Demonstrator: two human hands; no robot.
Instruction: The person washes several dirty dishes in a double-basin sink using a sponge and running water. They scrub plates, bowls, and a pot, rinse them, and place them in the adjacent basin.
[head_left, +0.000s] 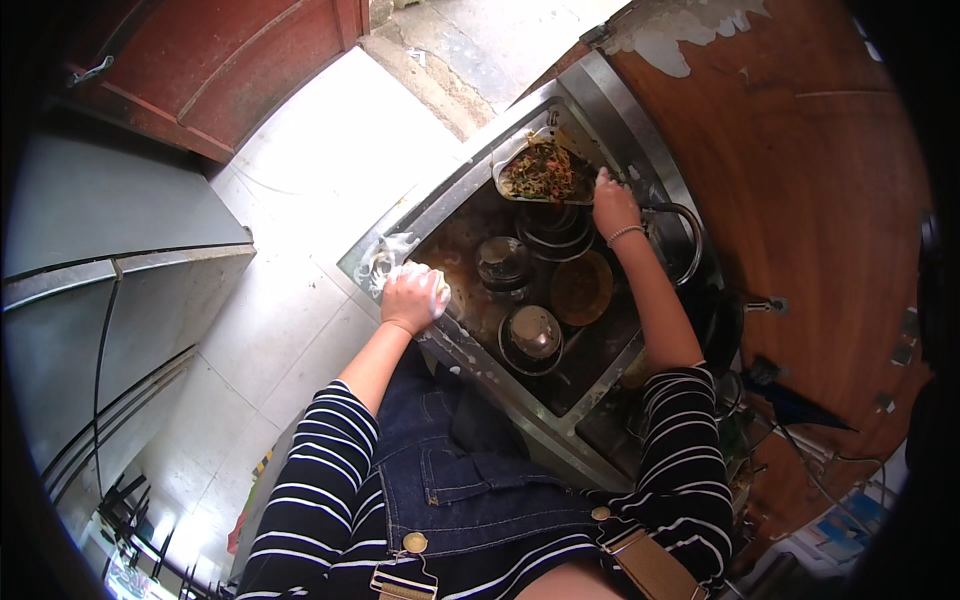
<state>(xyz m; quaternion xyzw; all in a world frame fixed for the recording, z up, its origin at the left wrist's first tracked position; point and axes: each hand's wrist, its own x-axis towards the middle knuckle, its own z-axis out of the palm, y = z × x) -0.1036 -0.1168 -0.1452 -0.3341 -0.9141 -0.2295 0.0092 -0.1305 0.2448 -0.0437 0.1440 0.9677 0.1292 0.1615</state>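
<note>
My left hand (411, 298) rests over the front left rim of a stainless steel sink (480, 358), closed around a foamy, pale sponge (440, 286) that is mostly hidden. Suds (386, 259) lie on the rim beside it. My right hand (616, 202), with foam on its fingers, reaches to the right end of a triangular sink strainer (501, 184) full of food scraps (546, 169). Whether its fingers grip the strainer is unclear. Below, in murky water, are metal bowls (534, 333), an upturned metal vessel (502, 262) and a yellowish-brown round dish (582, 288).
A curved metal faucet (694, 244) stands right of my right forearm, near a brown wooden panel (795, 195). A second basin (611, 439) adjoins the sink nearer my body. Left are a grey metal cabinet (112, 195), a white tiled floor (300, 330) and a red door (255, 67).
</note>
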